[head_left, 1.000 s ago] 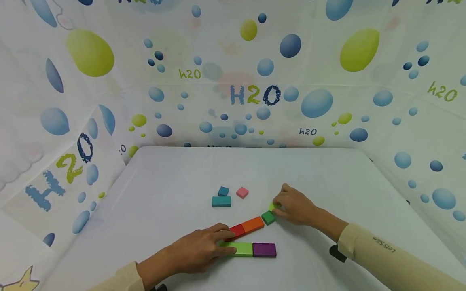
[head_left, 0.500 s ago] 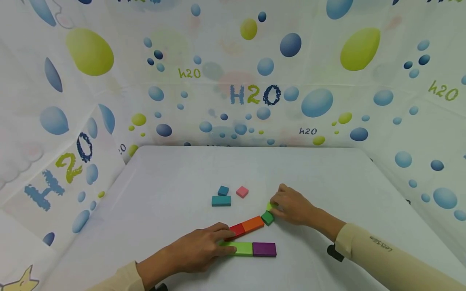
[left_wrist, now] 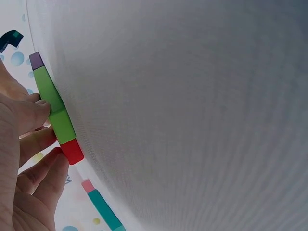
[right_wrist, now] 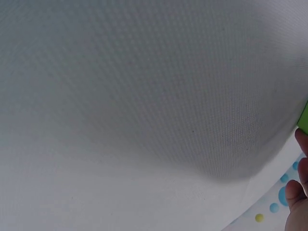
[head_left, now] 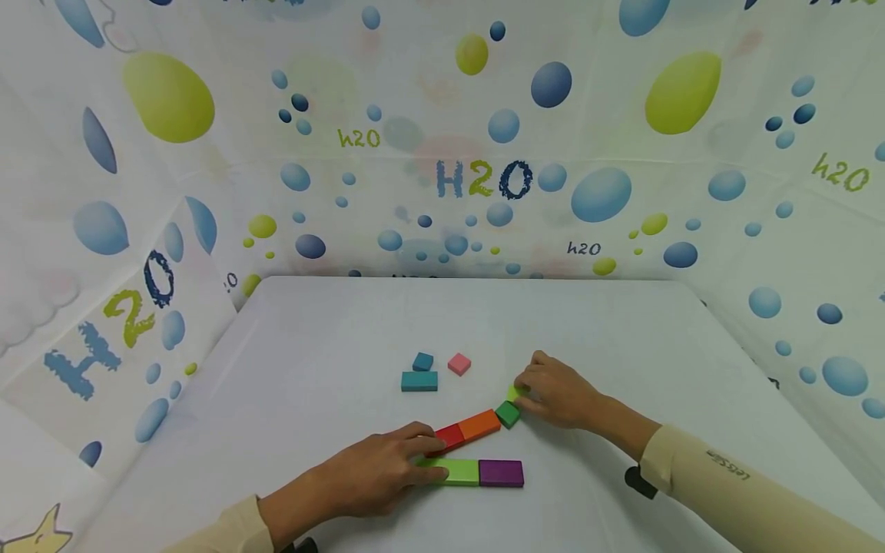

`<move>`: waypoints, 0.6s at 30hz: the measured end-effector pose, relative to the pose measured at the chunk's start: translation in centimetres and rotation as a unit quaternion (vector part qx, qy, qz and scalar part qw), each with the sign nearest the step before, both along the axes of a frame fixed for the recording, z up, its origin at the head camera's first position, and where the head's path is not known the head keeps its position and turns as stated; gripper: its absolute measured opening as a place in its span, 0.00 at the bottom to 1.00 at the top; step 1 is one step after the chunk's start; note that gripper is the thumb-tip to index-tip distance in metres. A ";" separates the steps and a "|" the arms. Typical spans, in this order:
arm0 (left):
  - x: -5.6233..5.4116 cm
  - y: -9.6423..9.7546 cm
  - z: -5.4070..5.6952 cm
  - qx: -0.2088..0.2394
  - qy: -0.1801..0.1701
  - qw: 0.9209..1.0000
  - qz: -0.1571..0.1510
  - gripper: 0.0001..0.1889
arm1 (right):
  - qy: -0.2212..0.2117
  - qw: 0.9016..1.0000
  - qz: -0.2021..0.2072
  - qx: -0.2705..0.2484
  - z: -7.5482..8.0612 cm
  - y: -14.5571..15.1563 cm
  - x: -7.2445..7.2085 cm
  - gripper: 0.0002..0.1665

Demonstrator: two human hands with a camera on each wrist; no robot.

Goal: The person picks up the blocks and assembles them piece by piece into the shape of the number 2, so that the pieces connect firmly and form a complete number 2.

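Note:
My left hand (head_left: 383,472) rests low over the left ends of two block rows. Its thumb touches a light green block (head_left: 462,472), and its fingertips hold the end of a red block (head_left: 451,438); the left wrist view shows the fingers bent around both the light green block (left_wrist: 60,122) and the red block (left_wrist: 72,151). A purple block (head_left: 501,473) continues the near row; an orange block (head_left: 479,425) adjoins the red one. Beyond it sits a green block (head_left: 508,415). My right hand (head_left: 556,390) pinches a yellow-green block (head_left: 513,393), mostly hidden by the fingers.
Farther back on the white table (head_left: 332,330) lie a teal block (head_left: 419,382), a small blue block (head_left: 423,362) and a pink block (head_left: 459,364). A patterned curtain (head_left: 387,100) surrounds the table's back and sides.
The green block and the yellow-green block have shifted slightly left toward the orange block, moved with my right hand. My left hand stays in place.

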State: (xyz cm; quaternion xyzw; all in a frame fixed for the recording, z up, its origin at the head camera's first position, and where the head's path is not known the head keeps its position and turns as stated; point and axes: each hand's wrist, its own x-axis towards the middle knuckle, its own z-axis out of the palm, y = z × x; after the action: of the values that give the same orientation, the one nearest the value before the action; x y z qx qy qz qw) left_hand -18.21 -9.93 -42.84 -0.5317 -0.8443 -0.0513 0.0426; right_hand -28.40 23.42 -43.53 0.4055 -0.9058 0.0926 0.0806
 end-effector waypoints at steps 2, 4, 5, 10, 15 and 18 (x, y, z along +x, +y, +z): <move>0.0 0.0 0.0 -0.001 -0.001 1.000 0.000 0.25 | -0.003 1.000 -0.001 0.002 0.1 0.0 0.0 0.14; 0.0 -0.1 0.0 -0.002 -0.002 1.000 0.000 0.25 | -0.006 1.000 0.000 0.004 0.2 0.0 0.1 0.14; 0.0 -0.1 0.1 -0.002 -0.002 1.000 0.000 0.25 | -0.006 1.000 0.001 0.004 0.2 0.0 0.1 0.14; 0.0 -0.1 0.1 -0.004 -0.005 1.000 0.001 0.25 | -0.003 1.000 0.009 0.006 0.2 0.0 0.1 0.14; 0.0 -0.1 0.1 -0.005 -0.007 1.000 0.001 0.26 | -0.001 1.000 0.012 0.002 0.3 0.0 0.1 0.15; 0.0 -0.1 0.1 -0.005 -0.007 1.000 0.000 0.26 | -0.005 1.000 0.008 -0.001 0.4 0.0 0.1 0.15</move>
State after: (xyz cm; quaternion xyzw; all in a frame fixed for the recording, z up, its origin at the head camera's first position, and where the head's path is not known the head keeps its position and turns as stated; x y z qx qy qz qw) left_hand -18.24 -9.99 -42.78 -0.5318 -0.8447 -0.0513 0.0338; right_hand -28.30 23.44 -43.17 0.4121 -0.9029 0.0957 0.0757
